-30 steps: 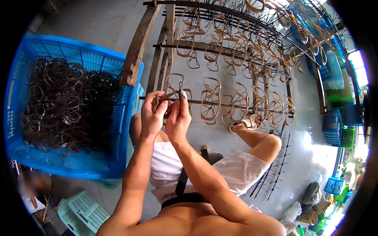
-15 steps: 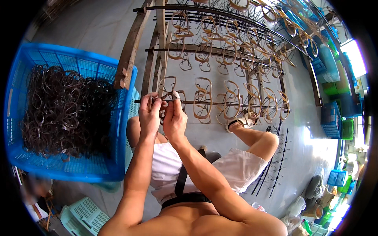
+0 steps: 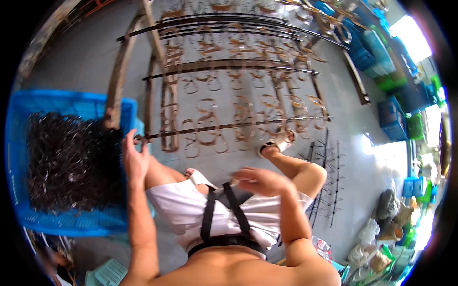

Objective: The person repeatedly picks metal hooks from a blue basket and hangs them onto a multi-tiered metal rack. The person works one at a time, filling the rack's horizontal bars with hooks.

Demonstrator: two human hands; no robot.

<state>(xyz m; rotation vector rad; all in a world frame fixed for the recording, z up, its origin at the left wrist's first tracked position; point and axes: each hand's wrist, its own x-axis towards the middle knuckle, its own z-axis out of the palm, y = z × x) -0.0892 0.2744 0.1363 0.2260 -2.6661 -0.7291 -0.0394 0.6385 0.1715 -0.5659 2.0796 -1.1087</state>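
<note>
My left hand (image 3: 135,159) is at the left end of a dark rod (image 3: 229,127), with thumb and fingers closed around a small dark part there that looks like the rod's end. Several brown glasses frames (image 3: 206,121) hang along this rod. My right hand (image 3: 261,181) hovers over my lap, smeared by motion, its fingers stretched out to the left and nothing visible in them. Beside my left forearm, a blue plastic basket (image 3: 71,97) holds a heap of dark brown glasses frames (image 3: 71,162).
A wooden rack (image 3: 119,76) ahead carries further rods hung with frames. Bare rods with thin wire prongs (image 3: 329,176) lie on the floor at right. Blue bins (image 3: 393,119) and plastic bags (image 3: 369,231) line the right side. A pale green basket (image 3: 109,273) sits at lower left.
My hands, together at a glasses frame near the rod before, have parted. The left has moved to the rod's left end; the right has swung right and back over my lap. The view has shifted.
</note>
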